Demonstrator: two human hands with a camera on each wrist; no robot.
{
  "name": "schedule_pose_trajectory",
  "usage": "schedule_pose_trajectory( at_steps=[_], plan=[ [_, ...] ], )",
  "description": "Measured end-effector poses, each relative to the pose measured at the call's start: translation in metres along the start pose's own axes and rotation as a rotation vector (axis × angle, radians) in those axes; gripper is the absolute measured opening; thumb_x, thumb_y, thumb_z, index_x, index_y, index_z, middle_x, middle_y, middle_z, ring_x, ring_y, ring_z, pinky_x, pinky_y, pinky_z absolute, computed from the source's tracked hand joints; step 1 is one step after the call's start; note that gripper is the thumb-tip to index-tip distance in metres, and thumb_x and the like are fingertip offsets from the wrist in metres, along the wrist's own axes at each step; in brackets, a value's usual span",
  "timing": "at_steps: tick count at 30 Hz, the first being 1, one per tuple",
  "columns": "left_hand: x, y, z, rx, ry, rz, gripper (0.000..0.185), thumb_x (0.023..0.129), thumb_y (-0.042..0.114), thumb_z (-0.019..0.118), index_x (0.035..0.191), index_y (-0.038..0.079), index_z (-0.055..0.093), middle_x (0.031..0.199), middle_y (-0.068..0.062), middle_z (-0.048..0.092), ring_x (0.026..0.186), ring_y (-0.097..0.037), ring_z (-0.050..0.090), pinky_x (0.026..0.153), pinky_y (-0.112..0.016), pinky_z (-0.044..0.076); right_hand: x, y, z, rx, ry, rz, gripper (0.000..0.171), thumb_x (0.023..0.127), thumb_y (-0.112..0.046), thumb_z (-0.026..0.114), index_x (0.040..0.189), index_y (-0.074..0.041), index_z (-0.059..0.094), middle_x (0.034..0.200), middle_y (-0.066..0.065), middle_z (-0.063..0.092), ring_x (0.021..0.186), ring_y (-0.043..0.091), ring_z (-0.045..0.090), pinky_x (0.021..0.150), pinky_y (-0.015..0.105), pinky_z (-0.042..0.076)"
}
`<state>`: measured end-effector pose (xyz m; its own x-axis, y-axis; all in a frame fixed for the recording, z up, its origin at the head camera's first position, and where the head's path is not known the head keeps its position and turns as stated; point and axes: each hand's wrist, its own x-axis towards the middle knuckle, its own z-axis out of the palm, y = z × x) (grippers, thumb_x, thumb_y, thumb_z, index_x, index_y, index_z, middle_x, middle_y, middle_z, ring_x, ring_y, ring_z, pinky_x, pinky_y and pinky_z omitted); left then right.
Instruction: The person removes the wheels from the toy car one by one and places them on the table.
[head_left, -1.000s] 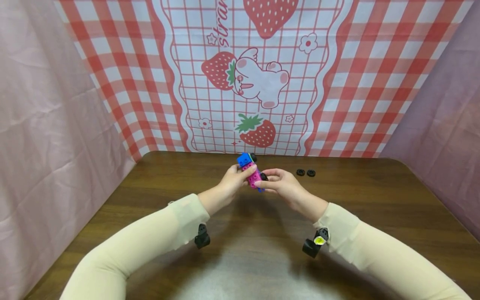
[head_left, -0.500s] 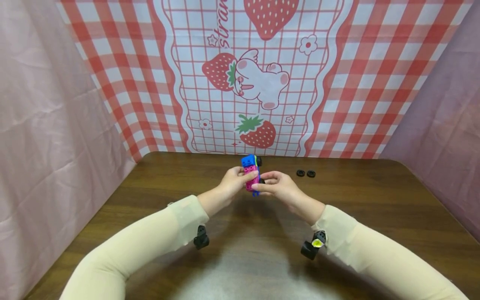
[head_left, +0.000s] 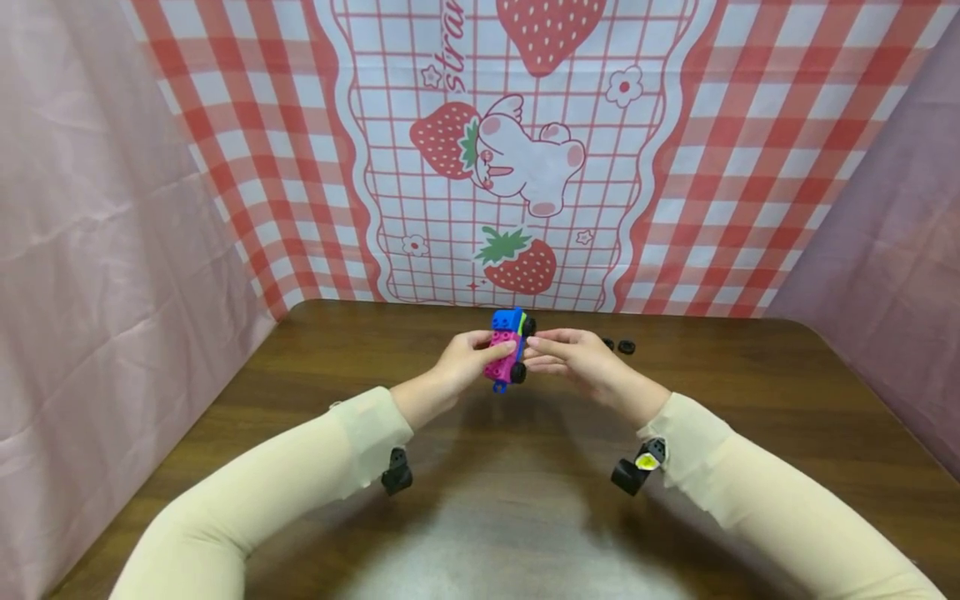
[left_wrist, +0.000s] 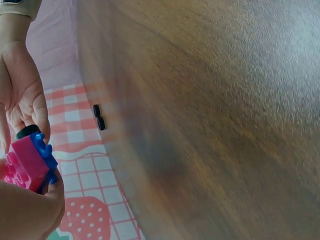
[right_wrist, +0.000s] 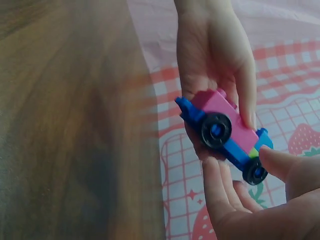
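Note:
A toy block car [head_left: 504, 343] with a pink body, blue base and black wheels is held above the table. My left hand [head_left: 462, 367] grips it by the pink body, thumb across the studs. On the side facing right, a rear wheel [right_wrist: 216, 130] and a front wheel [right_wrist: 255, 171] sit on the blue base. My right hand [head_left: 588, 364] is beside that side, fingers mostly straight. Its thumb [right_wrist: 274, 159] lies at the front wheel, and its fingertips reach beneath the car. The car's far side is hidden by the left hand.
Two loose black wheels [head_left: 626, 347] lie near the table's back edge, one partly behind the right hand. The brown wooden table [head_left: 510, 500] ends at a strawberry-print cloth [head_left: 517, 267]. Pink curtains [head_left: 97, 250] hang at both sides.
The car has turned more upright and its wheeled side now shows. My right hand has left the rear wheel and shifted toward the front wheel. The left hand keeps its grip.

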<state>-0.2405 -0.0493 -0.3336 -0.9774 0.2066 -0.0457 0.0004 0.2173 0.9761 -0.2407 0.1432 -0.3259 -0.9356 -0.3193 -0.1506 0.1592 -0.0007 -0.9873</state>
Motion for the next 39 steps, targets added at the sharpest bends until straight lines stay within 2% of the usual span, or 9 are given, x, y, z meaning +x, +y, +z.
schedule_pose_trajectory(
  at_steps=[2,6,9,15,23,30,34,39],
  plan=[
    [0.001,0.000,0.000,-0.011,-0.007,0.010,0.042,0.094,0.022,0.064,0.127,-0.005,0.059,0.118,-0.021,0.066,0.092,-0.016,0.065,0.089,-0.033,0.053,0.001,-0.002,-0.003,-0.015,-0.024,0.001,0.044,0.100,-0.017,0.054,0.131,0.011,0.040,0.090,0.002,0.072,0.084,0.013,0.071,0.099,0.039,0.048],
    [0.001,0.001,-0.001,-0.031,-0.048,0.024,0.039,0.095,0.018,0.061,0.126,-0.006,0.057,0.119,-0.023,0.066,0.090,-0.014,0.065,0.086,-0.030,0.054,0.001,-0.004,-0.006,-0.038,-0.061,-0.015,0.027,0.101,-0.021,0.052,0.111,0.004,0.050,0.087,0.002,0.072,0.083,0.015,0.071,0.092,0.036,0.053],
    [0.001,0.003,-0.003,-0.005,-0.097,0.040,0.037,0.097,0.016,0.056,0.126,-0.007,0.056,0.116,-0.022,0.066,0.086,-0.010,0.063,0.083,-0.026,0.053,0.001,-0.004,-0.006,-0.053,-0.083,-0.022,0.024,0.101,-0.023,0.052,0.103,0.000,0.053,0.086,0.002,0.072,0.082,0.016,0.071,0.088,0.035,0.055],
    [0.003,0.008,-0.010,0.061,-0.177,0.061,0.039,0.098,0.020,0.053,0.127,-0.006,0.053,0.108,-0.016,0.065,0.084,-0.009,0.059,0.076,-0.021,0.050,-0.001,-0.007,-0.004,-0.079,-0.115,-0.051,0.027,0.100,-0.023,0.054,0.108,0.003,0.054,0.086,0.003,0.073,0.085,0.018,0.072,0.085,0.034,0.056],
    [0.003,0.009,-0.014,0.172,-0.208,0.098,0.027,0.098,0.022,0.058,0.107,-0.003,0.057,0.085,-0.003,0.058,0.076,-0.009,0.054,0.065,-0.021,0.049,-0.006,-0.013,0.002,-0.141,-0.150,-0.099,0.026,0.099,-0.018,0.056,0.105,0.008,0.056,0.087,0.009,0.074,0.080,0.019,0.072,0.082,0.036,0.057],
    [0.002,0.016,-0.017,0.262,-0.263,0.150,0.024,0.099,0.024,0.056,0.098,-0.001,0.056,0.078,0.000,0.054,0.069,-0.010,0.051,0.061,-0.023,0.046,-0.006,-0.020,0.002,-0.247,-0.140,-0.133,0.032,0.098,-0.022,0.057,0.100,0.010,0.055,0.088,0.015,0.074,0.080,0.023,0.073,0.078,0.036,0.058],
    [0.000,0.018,-0.019,0.318,-0.282,0.138,0.025,0.099,0.024,0.056,0.101,-0.002,0.057,0.078,0.000,0.055,0.069,-0.010,0.051,0.060,-0.021,0.045,-0.006,-0.019,0.003,-0.256,-0.167,-0.146,0.032,0.099,-0.020,0.056,0.099,0.012,0.055,0.091,0.020,0.073,0.081,0.025,0.073,0.078,0.037,0.058],
    [-0.003,0.021,-0.021,0.359,-0.298,0.125,0.027,0.099,0.025,0.056,0.104,-0.002,0.058,0.080,-0.002,0.056,0.072,-0.011,0.053,0.063,-0.021,0.046,-0.006,-0.017,0.005,-0.251,-0.185,-0.153,0.033,0.100,-0.021,0.054,0.100,0.013,0.055,0.089,0.018,0.073,0.082,0.027,0.072,0.077,0.037,0.058]
  ],
)
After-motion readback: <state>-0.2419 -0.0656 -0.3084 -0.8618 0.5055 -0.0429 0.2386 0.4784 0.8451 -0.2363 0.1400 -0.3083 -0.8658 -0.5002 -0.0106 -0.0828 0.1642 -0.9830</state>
